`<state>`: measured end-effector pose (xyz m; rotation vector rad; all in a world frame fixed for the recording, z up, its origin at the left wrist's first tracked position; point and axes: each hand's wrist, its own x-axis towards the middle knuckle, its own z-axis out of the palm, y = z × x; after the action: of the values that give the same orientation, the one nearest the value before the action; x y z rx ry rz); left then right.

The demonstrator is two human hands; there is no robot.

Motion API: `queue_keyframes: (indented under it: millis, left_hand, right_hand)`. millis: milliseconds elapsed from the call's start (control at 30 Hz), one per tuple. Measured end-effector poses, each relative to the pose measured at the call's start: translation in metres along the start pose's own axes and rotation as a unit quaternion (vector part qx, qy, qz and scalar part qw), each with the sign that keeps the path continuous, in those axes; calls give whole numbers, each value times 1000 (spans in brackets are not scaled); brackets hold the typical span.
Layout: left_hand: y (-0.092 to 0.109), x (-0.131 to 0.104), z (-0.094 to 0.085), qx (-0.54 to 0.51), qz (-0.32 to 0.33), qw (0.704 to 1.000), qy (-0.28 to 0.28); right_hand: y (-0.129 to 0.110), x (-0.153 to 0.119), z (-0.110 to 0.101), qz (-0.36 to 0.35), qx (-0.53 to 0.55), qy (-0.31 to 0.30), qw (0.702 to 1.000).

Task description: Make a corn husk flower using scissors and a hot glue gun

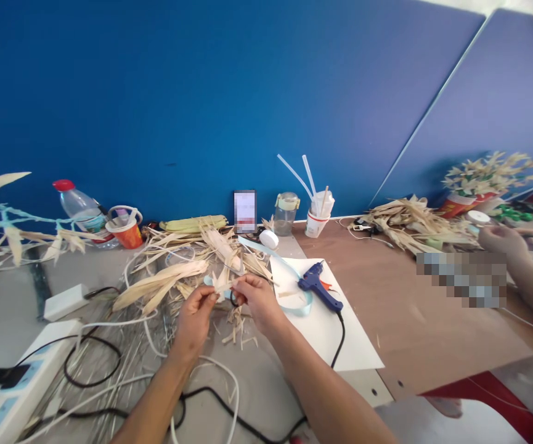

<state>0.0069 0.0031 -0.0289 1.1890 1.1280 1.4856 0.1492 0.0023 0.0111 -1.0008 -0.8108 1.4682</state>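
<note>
Between both hands is a small pale piece of corn husk (222, 286), held over the pile on the table. My left hand (196, 317) pinches its left side between thumb and fingertips. On the other side, the fingers of my right hand (257, 302) are closed on it too. A dark loop, perhaps a scissors handle, shows beside the right fingers; what it belongs to is partly hidden. Dry corn husks (169, 280) lie behind and left of my hands. Light blue ribbon (301, 308) curls to the right, by a blue glue gun (320, 288) on a white sheet (352, 345).
A white power strip (39, 370) and tangled cables lie at front left. A bottle (79, 209), a red cup (127, 233), a phone (245, 211), a jar (286, 216) and a paper cup (316, 223) stand along the wall. Another person's hand (504, 246) is at right.
</note>
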Motion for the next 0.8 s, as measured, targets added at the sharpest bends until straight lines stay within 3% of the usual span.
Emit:
queue_keyframes:
  millis: [233, 500, 700, 800]
  left_hand:
    - [3, -2, 4, -76, -3, 997, -14]
    - [18, -4, 7, -166, -66, 983, -39]
    - [22, -4, 8, -186, -79, 979, -40]
    - [20, -3, 7, -206, -81, 975, -33]
  right_hand:
    - [-2, -1, 3, 92, 168, -30, 981]
    - [-5, -4, 1, 60, 199, -63, 976]
    - [-8, -7, 1, 37, 209, -109, 971]
    - [-10, -6, 0, 46, 242, -94, 964]
